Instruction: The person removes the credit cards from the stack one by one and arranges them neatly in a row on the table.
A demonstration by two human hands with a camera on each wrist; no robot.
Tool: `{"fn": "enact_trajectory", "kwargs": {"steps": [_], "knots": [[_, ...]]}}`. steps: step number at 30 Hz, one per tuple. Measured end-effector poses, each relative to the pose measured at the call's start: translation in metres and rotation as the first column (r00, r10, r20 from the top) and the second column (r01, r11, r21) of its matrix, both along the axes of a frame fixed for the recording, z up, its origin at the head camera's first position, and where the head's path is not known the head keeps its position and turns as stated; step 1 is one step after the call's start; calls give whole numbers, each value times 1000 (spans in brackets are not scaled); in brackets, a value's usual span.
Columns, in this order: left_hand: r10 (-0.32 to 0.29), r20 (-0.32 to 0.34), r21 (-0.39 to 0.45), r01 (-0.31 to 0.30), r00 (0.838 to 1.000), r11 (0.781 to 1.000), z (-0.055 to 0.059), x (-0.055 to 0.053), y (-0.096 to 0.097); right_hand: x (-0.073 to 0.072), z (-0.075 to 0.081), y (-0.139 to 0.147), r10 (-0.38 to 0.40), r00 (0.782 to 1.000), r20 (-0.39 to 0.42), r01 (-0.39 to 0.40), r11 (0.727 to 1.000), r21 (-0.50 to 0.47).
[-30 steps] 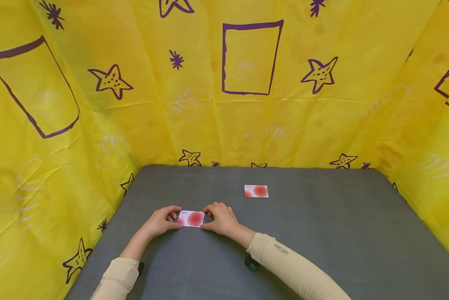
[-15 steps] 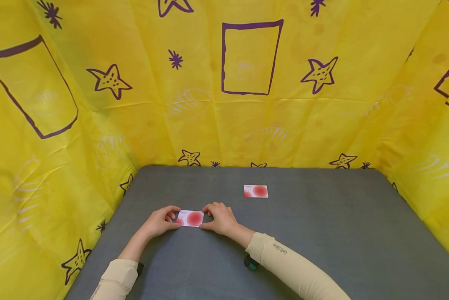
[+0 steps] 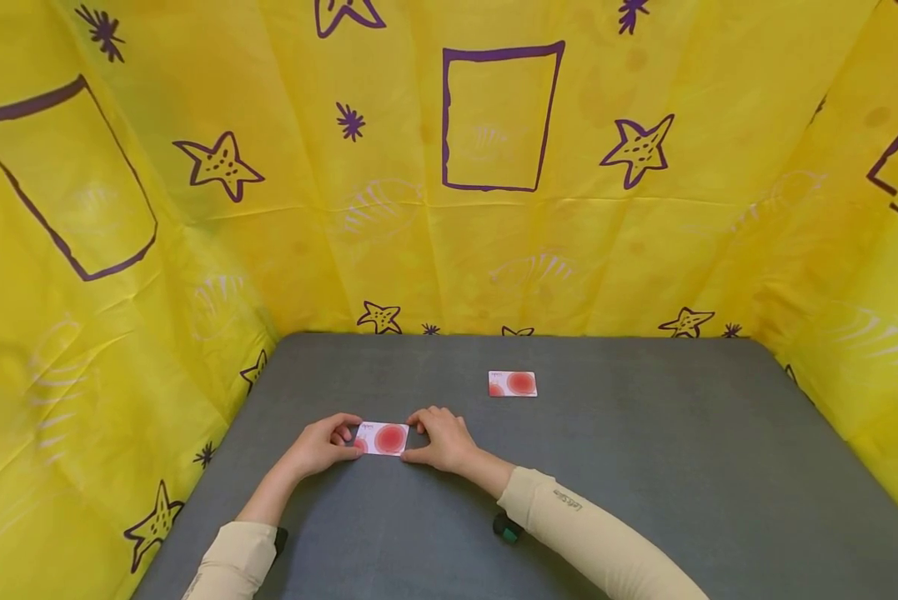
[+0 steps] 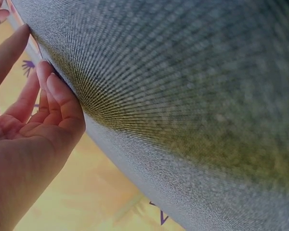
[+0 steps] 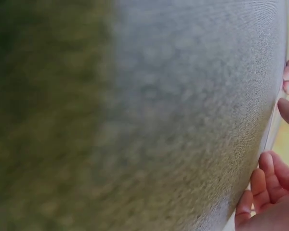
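Observation:
A white card with red circles (image 3: pixel 382 438) lies flat at the left of the table in the head view. Its left end is pinched between thumb and fingers of my left hand (image 3: pixel 321 443). At the opposite end, my right hand (image 3: pixel 445 442) pinches the card's corners the same way. The left wrist view has my left hand (image 4: pixel 38 134) with the fingers bent at the table surface. From the right wrist, my right hand (image 5: pixel 274 202) appears at the edge, and the card shows only as a thin sliver.
A second card (image 3: pixel 513 384) of the same design lies farther back, right of the hands. The dark grey table (image 3: pixel 644 467) ends at a yellow cloth (image 3: pixel 494 250) printed with purple starfish, which hangs along the back and both sides.

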State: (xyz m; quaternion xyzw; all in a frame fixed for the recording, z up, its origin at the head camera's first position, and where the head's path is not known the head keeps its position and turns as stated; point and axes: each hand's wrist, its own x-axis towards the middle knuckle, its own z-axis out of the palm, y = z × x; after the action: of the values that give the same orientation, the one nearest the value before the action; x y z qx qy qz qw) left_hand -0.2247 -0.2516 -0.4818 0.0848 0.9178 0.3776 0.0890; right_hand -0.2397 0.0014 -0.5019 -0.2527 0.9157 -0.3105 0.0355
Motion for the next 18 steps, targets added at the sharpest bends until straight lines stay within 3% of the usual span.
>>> {"fn": "enact_trajectory", "kwargs": {"steps": [8,15,18], "knots": [[7,-12,24,-7,1000,1000,1,1,2,5,0,10,44,999,-30,-46,996,-74],[-15,-126,43,21,992,999,0,5,13,7,-2,22,91,991,-98,-106,982,-157],[-23,-135,59,31,991,998,0,7,23,8,-3,27,88,992,-89,-103,979,-178]]}}
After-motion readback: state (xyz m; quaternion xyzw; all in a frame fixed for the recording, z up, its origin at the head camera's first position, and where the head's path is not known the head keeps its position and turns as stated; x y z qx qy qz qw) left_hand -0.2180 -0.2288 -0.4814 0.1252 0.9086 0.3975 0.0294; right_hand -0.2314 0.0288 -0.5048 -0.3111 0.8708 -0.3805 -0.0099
